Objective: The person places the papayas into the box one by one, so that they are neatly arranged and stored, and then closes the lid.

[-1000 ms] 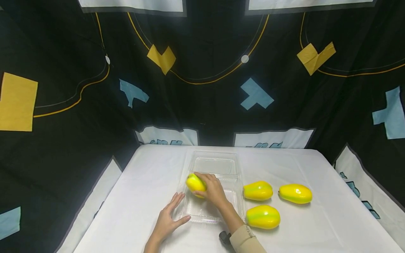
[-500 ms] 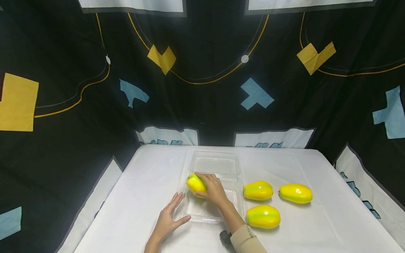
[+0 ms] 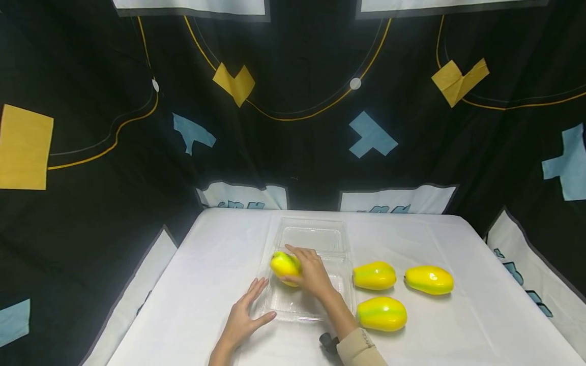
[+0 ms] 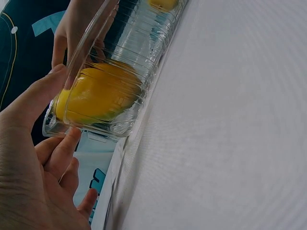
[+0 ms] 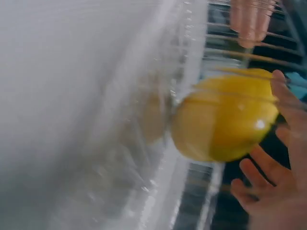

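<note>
A yellow papaya with a greenish tinge (image 3: pixel 284 264) lies in the left part of a clear plastic clamshell box (image 3: pixel 302 308), whose lid (image 3: pixel 310 238) is folded back flat. My right hand (image 3: pixel 313 274) is just right of this fruit, fingers spread. In the right wrist view, its fingers (image 5: pixel 268 165) stand loosely beside the papaya (image 5: pixel 225 120), a fingertip right at its surface. Thumb and fingers spread, my left hand (image 3: pixel 242 314) is at the box's left side. The left wrist view shows its thumb and a fingertip right at the box's corner, with the papaya (image 4: pixel 98 91) behind the clear wall.
Three more papayas lie on the white table right of the box: one at the upper left (image 3: pixel 374 275), one nearer me (image 3: pixel 382 313) and one farther right (image 3: pixel 429 280). A dark wrist device (image 3: pixel 327 343) shows at the right cuff. Black printed cloth (image 3: pixel 302 157) hangs behind the table.
My right hand's fingers have loosened and lifted off the papaya, and the hand has shifted slightly right. The papaya stays in the box. My left hand has not moved.
</note>
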### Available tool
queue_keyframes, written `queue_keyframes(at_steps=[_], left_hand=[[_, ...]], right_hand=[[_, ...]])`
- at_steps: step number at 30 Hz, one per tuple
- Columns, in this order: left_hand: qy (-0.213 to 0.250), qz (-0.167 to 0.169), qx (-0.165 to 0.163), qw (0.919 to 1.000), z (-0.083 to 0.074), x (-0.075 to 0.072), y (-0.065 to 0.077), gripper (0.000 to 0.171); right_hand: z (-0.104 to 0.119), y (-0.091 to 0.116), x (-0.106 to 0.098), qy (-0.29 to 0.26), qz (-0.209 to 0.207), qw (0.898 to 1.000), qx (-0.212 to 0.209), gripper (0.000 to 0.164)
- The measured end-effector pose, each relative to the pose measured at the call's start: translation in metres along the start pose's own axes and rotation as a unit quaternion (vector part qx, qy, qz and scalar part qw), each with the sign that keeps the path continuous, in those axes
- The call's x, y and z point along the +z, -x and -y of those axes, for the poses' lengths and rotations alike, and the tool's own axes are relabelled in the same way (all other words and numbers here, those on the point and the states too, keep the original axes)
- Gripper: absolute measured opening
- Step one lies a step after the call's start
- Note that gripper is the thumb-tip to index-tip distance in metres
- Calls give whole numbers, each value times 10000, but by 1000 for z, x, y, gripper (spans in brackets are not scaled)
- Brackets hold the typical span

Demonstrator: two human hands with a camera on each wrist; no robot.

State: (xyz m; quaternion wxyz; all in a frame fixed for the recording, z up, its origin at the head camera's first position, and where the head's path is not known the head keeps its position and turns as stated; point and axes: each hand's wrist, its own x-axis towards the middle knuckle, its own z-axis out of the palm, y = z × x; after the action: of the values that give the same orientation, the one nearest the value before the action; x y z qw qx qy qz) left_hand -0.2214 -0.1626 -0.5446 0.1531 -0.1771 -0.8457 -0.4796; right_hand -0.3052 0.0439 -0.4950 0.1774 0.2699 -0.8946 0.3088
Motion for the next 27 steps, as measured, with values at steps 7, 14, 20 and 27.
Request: queue_keyframes(at_steps=[7,14,20,27], left_hand=[[7,8,-78,10000,-1,-1,0,70],[26,53,-165,9998,-1,0,0,70],[-6,0,-165,9999,1,0,-1,69],[82,62,-234,9997,1,1,0,70]], right_hand=[[10,6,-35,-564,-132,9983,24,64],[9,26,-73,-852,-506,9950,115,52],[-2,53,-102,-1040,-997,9889,352,48],[-25,92,-130,-930,-1276,9848,731,47]])
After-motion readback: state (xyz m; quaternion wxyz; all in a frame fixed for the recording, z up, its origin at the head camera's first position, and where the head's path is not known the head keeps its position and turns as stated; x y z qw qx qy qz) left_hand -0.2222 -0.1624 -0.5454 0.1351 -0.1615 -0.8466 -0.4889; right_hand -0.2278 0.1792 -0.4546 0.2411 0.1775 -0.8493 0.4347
